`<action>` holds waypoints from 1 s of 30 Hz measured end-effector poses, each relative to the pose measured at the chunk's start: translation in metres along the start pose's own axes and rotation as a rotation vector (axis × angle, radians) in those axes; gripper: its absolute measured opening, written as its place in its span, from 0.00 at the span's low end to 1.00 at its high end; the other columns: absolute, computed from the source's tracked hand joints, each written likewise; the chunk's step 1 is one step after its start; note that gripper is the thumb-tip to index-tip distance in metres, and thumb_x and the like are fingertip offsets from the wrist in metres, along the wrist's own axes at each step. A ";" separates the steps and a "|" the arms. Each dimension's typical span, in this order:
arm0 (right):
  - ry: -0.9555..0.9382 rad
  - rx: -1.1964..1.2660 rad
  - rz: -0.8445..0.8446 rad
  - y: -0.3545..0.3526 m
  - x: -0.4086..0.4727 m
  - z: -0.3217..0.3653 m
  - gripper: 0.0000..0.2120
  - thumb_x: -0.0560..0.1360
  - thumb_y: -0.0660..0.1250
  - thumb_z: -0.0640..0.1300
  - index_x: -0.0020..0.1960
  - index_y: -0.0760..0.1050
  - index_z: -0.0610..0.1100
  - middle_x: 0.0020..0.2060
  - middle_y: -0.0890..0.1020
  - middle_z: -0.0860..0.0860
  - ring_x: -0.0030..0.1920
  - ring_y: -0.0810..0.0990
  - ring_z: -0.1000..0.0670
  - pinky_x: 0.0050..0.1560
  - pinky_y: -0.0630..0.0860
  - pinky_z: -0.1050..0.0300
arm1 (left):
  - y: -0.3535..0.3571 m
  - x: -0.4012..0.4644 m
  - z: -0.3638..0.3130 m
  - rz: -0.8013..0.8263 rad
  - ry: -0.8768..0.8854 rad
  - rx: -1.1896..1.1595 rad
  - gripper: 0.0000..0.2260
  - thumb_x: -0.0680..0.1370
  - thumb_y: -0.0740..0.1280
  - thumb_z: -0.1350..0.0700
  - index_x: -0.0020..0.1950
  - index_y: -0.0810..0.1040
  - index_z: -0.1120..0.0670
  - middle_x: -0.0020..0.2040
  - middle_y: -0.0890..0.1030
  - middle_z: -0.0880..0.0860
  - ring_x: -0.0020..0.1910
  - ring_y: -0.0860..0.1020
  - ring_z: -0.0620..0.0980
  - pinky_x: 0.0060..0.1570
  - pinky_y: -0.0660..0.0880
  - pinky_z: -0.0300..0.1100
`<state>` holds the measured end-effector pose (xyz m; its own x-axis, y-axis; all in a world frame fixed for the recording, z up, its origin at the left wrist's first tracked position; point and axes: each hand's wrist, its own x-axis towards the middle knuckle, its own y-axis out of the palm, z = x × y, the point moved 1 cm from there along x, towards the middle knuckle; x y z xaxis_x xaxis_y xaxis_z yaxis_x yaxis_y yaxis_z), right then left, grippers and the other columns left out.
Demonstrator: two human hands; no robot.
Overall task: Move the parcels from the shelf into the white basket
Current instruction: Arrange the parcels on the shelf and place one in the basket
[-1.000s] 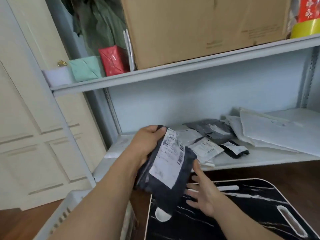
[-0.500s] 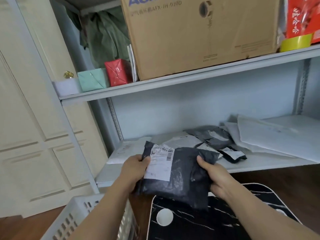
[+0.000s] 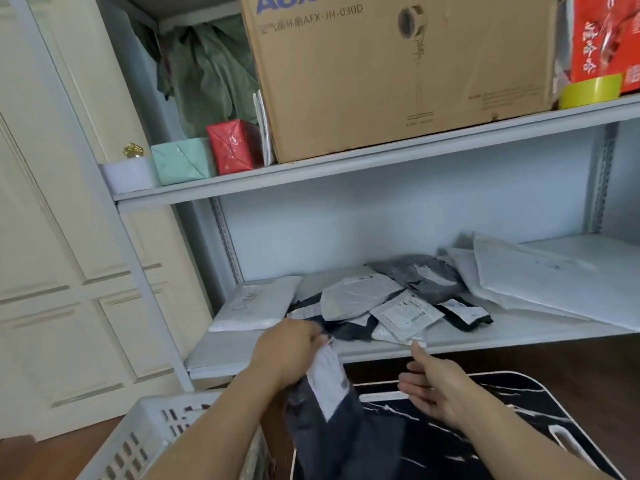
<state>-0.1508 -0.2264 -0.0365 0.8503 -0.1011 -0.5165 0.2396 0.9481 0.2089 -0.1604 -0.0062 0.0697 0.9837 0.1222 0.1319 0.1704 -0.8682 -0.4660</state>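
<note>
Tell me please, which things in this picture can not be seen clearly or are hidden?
- White basket, head view: its inside and far end are covered by the left arm and cut by the bottom edge.
- Dark parcel in the left hand: the label print is blurred; its lower part leaves the frame.
- Parcels on the shelf: they overlap, so the count is unclear.
- Right hand: open, holding nothing.

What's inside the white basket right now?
Not much shows of the white basket: only its slotted near wall and rim. The left forearm covers the opening, so its contents cannot be seen. The dark parcel hangs from the left hand, beside the basket.
</note>
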 end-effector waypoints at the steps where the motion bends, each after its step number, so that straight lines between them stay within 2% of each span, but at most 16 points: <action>1: 0.013 -0.015 0.024 0.000 -0.002 -0.001 0.22 0.78 0.63 0.57 0.53 0.75 0.37 0.49 0.82 0.37 0.49 0.81 0.43 0.45 0.76 0.50 | -0.004 0.010 0.004 0.007 0.034 -0.028 0.12 0.81 0.61 0.51 0.41 0.78 0.52 0.41 0.81 0.53 0.44 0.77 0.53 0.43 0.69 0.40; 2: 0.021 -0.008 0.049 0.000 0.000 -0.003 0.23 0.78 0.62 0.59 0.54 0.75 0.38 0.49 0.82 0.39 0.49 0.81 0.43 0.47 0.77 0.49 | -0.007 0.018 0.005 -0.004 0.054 -0.051 0.12 0.81 0.62 0.51 0.40 0.78 0.52 0.41 0.81 0.53 0.44 0.77 0.53 0.43 0.70 0.41; 5: 0.063 -0.059 0.066 0.002 0.000 -0.008 0.27 0.76 0.62 0.63 0.57 0.75 0.38 0.51 0.82 0.41 0.51 0.81 0.43 0.49 0.76 0.48 | -0.009 0.021 0.011 -0.015 0.052 0.115 0.12 0.81 0.62 0.52 0.42 0.78 0.55 0.43 0.81 0.54 0.44 0.77 0.52 0.43 0.70 0.41; 6: 0.069 -0.084 0.074 0.003 0.001 -0.011 0.29 0.75 0.62 0.64 0.60 0.74 0.39 0.52 0.81 0.41 0.52 0.80 0.43 0.50 0.76 0.47 | -0.005 0.020 0.015 -0.026 0.066 0.043 0.12 0.81 0.62 0.53 0.42 0.79 0.58 0.41 0.80 0.54 0.42 0.76 0.51 0.42 0.69 0.41; 9: 0.135 -0.131 0.109 0.006 0.003 -0.023 0.39 0.70 0.64 0.68 0.71 0.67 0.41 0.62 0.75 0.41 0.60 0.75 0.41 0.58 0.72 0.43 | 0.008 0.014 0.025 -0.005 0.103 0.151 0.14 0.81 0.62 0.54 0.38 0.77 0.59 0.37 0.78 0.54 0.39 0.74 0.49 0.40 0.65 0.40; 12: 0.189 -0.118 0.152 0.008 0.005 -0.043 0.46 0.66 0.65 0.71 0.75 0.61 0.44 0.68 0.70 0.40 0.65 0.72 0.39 0.61 0.70 0.39 | 0.028 0.008 0.045 0.030 0.009 -0.028 0.15 0.81 0.61 0.54 0.42 0.79 0.62 0.41 0.82 0.58 0.41 0.77 0.51 0.40 0.69 0.40; 13: 0.195 -0.099 0.156 0.009 0.006 -0.049 0.47 0.66 0.64 0.71 0.75 0.60 0.45 0.69 0.69 0.40 0.65 0.72 0.39 0.61 0.70 0.38 | 0.034 0.005 0.049 0.057 -0.006 -0.042 0.14 0.81 0.61 0.54 0.44 0.80 0.61 0.42 0.83 0.57 0.42 0.79 0.51 0.40 0.70 0.40; 15: 0.222 -0.035 0.173 0.007 0.011 -0.060 0.49 0.64 0.64 0.73 0.75 0.59 0.45 0.68 0.70 0.39 0.62 0.75 0.39 0.58 0.74 0.38 | 0.047 0.004 0.060 0.103 -0.080 -0.244 0.12 0.82 0.61 0.55 0.46 0.81 0.58 0.42 0.85 0.54 0.41 0.81 0.49 0.39 0.75 0.38; 17: 0.268 0.014 0.211 0.006 0.017 -0.067 0.51 0.60 0.64 0.74 0.73 0.62 0.44 0.65 0.74 0.38 0.58 0.79 0.39 0.53 0.78 0.40 | 0.057 0.005 0.065 0.100 -0.191 -0.474 0.11 0.82 0.60 0.56 0.48 0.80 0.58 0.40 0.85 0.53 0.37 0.82 0.48 0.35 0.77 0.37; 19: 0.295 0.014 0.228 0.006 0.027 -0.071 0.50 0.57 0.64 0.76 0.68 0.70 0.43 0.58 0.80 0.39 0.55 0.80 0.39 0.52 0.78 0.42 | 0.068 0.010 0.072 0.117 -0.273 -0.604 0.12 0.83 0.58 0.56 0.50 0.79 0.59 0.41 0.85 0.55 0.36 0.83 0.48 0.33 0.78 0.37; 22: 0.293 0.028 0.232 0.006 0.041 -0.072 0.37 0.65 0.61 0.75 0.56 0.78 0.44 0.49 0.84 0.41 0.52 0.81 0.39 0.56 0.76 0.41 | 0.082 0.021 0.089 0.148 -0.364 -0.707 0.13 0.83 0.57 0.53 0.51 0.79 0.57 0.49 0.84 0.58 0.44 0.81 0.53 0.46 0.77 0.46; 23: 0.281 0.094 0.243 0.006 0.046 -0.071 0.33 0.69 0.62 0.71 0.54 0.80 0.44 0.48 0.85 0.41 0.49 0.83 0.39 0.54 0.77 0.42 | 0.087 0.026 0.100 0.149 -0.375 -0.678 0.13 0.83 0.58 0.53 0.50 0.79 0.56 0.49 0.83 0.58 0.45 0.80 0.53 0.48 0.75 0.47; 24: 0.247 0.164 0.244 0.007 0.052 -0.069 0.28 0.71 0.64 0.67 0.54 0.80 0.43 0.48 0.85 0.41 0.47 0.84 0.40 0.51 0.79 0.45 | 0.090 0.030 0.112 0.152 -0.353 -0.524 0.13 0.83 0.58 0.53 0.49 0.79 0.56 0.48 0.83 0.57 0.45 0.80 0.53 0.47 0.74 0.45; 26: 0.129 0.190 0.134 0.004 0.073 -0.069 0.20 0.72 0.71 0.56 0.56 0.79 0.42 0.49 0.84 0.40 0.46 0.84 0.40 0.48 0.81 0.48 | 0.095 0.036 0.142 0.158 -0.222 -0.014 0.13 0.83 0.57 0.54 0.48 0.77 0.58 0.44 0.81 0.55 0.46 0.78 0.54 0.41 0.68 0.43; 28: -0.055 -0.018 -0.068 -0.005 0.094 -0.073 0.19 0.70 0.75 0.46 0.58 0.77 0.40 0.50 0.83 0.42 0.48 0.83 0.43 0.49 0.78 0.52 | 0.102 0.036 0.173 0.158 -0.143 0.332 0.11 0.83 0.56 0.55 0.47 0.74 0.58 0.45 0.78 0.55 0.47 0.76 0.55 0.41 0.65 0.43; 30: -0.238 -0.379 -0.169 -0.015 0.110 -0.073 0.22 0.70 0.75 0.42 0.62 0.75 0.41 0.52 0.80 0.48 0.53 0.79 0.46 0.53 0.72 0.58 | 0.115 0.032 0.201 0.177 -0.188 0.439 0.08 0.83 0.55 0.55 0.48 0.70 0.56 0.45 0.78 0.55 0.43 0.74 0.55 0.41 0.66 0.44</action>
<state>-0.0951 -0.2294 -0.1565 0.9084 -0.2875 -0.3035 0.2335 0.9511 -0.2020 -0.0976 -0.0054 -0.1552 0.9861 0.1111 -0.1232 -0.0313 -0.6044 -0.7961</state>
